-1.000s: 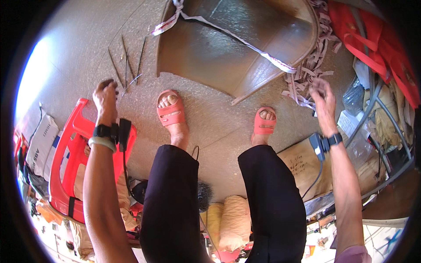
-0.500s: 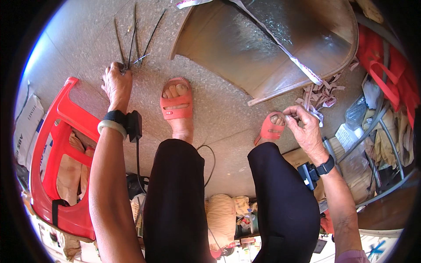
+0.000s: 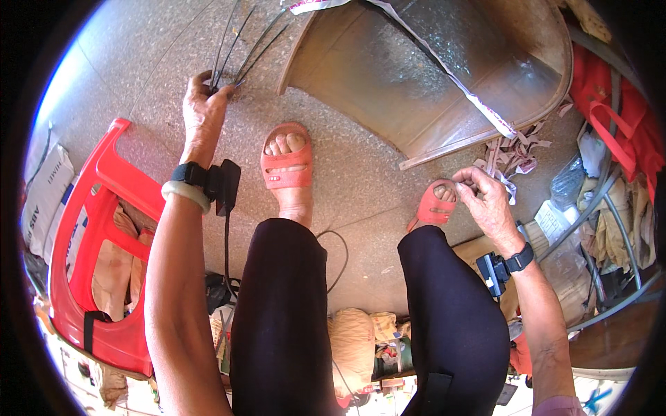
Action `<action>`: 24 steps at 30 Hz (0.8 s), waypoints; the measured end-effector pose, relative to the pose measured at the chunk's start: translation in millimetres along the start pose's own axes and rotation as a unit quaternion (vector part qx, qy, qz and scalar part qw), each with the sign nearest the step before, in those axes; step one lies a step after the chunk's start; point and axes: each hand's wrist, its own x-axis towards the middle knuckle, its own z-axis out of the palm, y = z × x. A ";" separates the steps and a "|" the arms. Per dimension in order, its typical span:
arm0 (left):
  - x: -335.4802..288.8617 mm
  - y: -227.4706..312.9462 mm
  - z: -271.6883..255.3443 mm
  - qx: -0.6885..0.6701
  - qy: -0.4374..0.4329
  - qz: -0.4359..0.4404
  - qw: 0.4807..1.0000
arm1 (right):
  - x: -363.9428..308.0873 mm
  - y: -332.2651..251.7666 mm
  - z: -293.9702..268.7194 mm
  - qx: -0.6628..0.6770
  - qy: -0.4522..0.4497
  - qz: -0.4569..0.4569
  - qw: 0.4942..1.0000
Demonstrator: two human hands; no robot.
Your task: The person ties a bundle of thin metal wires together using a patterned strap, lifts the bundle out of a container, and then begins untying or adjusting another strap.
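Note:
Toward the upper left, my left hand point(image 3: 203, 114) is closed around the lower ends of several thin black strips point(image 3: 231, 52). They fan out over the floor away from me, and their exact kind does not show. My right hand point(image 3: 488, 208) is beside my right foot in its coral slide sandal point(image 3: 437, 206). Its thumb and index finger are pinched together, and whatever lies between them is too small to make out. Ahead of me lies a brown curved panel point(image 3: 361, 90), scuffed and dusty, with a white printed ribbon point(image 3: 454, 87) running across it.
Crumpled strip scraps point(image 3: 517, 152) lie by the panel's near right corner. A red plastic stool point(image 3: 125, 180) lies on the left, next to a white sack point(image 3: 52, 197). To the right are a red bag point(image 3: 610, 111), bent metal tubing point(image 3: 621, 229) and plastic-wrapped items. A dark cable curls behind my feet.
My left hand has moved forward and to the right, and the black strips have shifted with it. The right hand keeps its pinch in nearly the same place.

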 end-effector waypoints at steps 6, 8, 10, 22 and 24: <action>8.2 -15.3 10.3 0.250 0.016 0.131 0.959 | 4.5 -0.6 -0.3 0.007 -0.002 0.027 1.000; 8.9 -17.4 -1.0 0.149 -0.035 0.072 0.986 | 6.2 -2.5 -1.6 0.012 -0.003 0.027 1.000; 2.7 -12.0 -10.4 0.062 -0.074 0.024 0.995 | 6.2 -5.6 -4.1 0.014 -0.001 0.017 1.000; -173.8 187.7 -158.4 -0.032 -0.261 -0.120 0.957 | -102.5 -146.5 -56.6 0.012 0.032 -0.130 0.991; -208.8 229.7 -188.8 -0.032 -0.300 -0.143 0.943 | -129.4 -198.2 -66.1 -0.117 0.114 -0.275 0.948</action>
